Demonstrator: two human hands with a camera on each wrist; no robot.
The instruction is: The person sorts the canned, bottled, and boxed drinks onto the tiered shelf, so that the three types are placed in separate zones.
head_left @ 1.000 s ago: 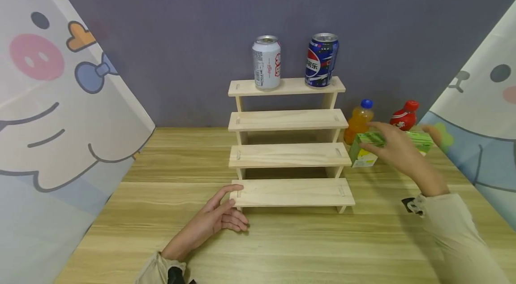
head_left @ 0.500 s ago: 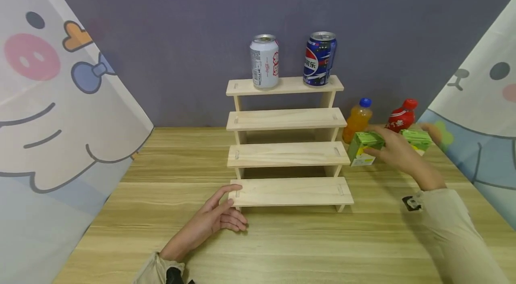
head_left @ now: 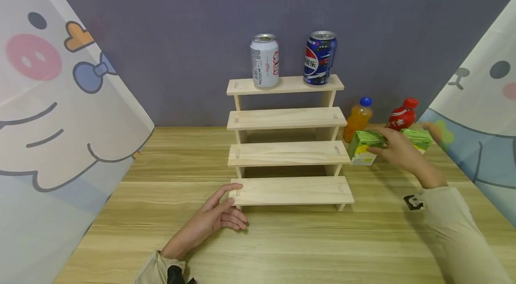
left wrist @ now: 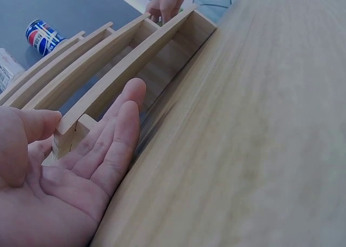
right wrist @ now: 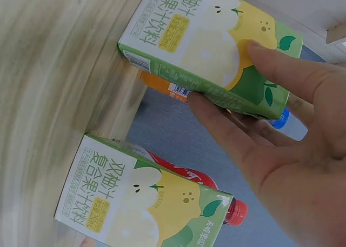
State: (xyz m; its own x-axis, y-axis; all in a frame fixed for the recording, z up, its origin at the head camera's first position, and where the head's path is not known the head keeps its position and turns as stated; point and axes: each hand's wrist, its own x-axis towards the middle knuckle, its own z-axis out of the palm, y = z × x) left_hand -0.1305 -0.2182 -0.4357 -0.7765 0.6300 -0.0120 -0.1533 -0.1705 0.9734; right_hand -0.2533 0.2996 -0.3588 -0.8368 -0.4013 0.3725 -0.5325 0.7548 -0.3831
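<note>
In the head view my left hand point(head_left: 213, 217) holds the left end of the lowest step of a light wooden four-step display stand point(head_left: 290, 191). Seen from the left wrist, the thumb of that hand point(left wrist: 70, 177) lies at the step's corner, with other fingers stretched beneath it. To the right of the stand, my right hand point(head_left: 399, 149) grips a green juice carton point(head_left: 364, 154) standing on the table. The right wrist view has the thumb on the carton's point(right wrist: 211, 47) printed front and fingers at its side and behind. A second matching juice carton point(right wrist: 135, 198) stands beside it.
A white can point(head_left: 265, 62) and a blue Pepsi can point(head_left: 320, 60) stand on the top step. Behind the cartons are an orange drink bottle point(head_left: 357, 120) with a blue cap and a red bottle point(head_left: 402, 116). A grey wall point(head_left: 193, 42) closes the back.
My right hand has lowered onto the nearer juice carton and its thumb now presses the front. My left hand stays at the stand's lowest step.
</note>
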